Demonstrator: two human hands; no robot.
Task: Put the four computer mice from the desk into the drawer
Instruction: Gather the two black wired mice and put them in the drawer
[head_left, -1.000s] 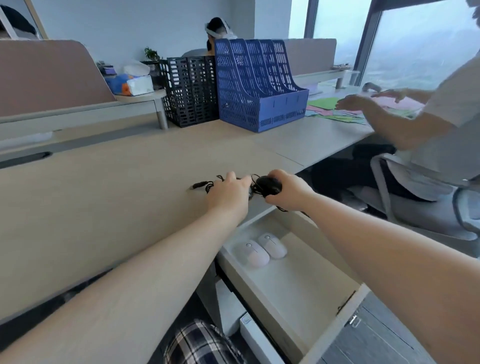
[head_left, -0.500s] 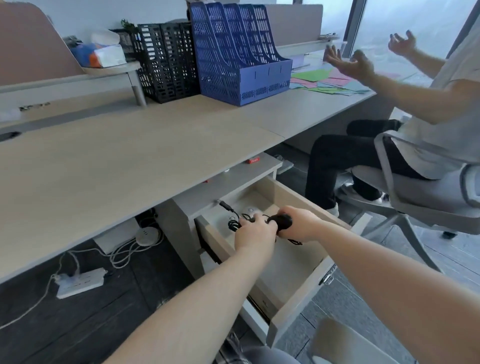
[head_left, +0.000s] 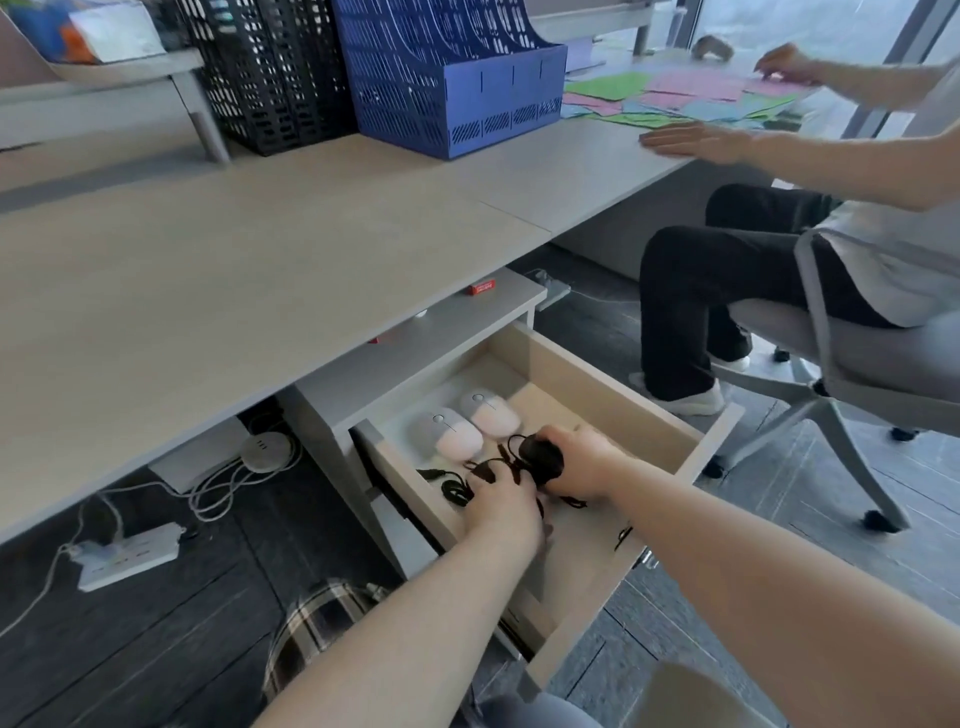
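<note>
Inside the drawer (head_left: 670, 410), a black mouse (head_left: 543, 457) is gripped by the right hand (head_left: 582, 462); its cable (head_left: 457, 486), bunched under the left hand (head_left: 506, 512), could be snagged on release.

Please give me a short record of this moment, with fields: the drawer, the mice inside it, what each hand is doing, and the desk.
drawer: drawer pulled open under the desk
mice at rest: two white mice side by side at the drawer's back
right hand: right hand holds a black mouse inside the drawer
left hand: left hand on the black cable
fourth mouse: not visible
desk: desk, no mouse seen on it
</note>
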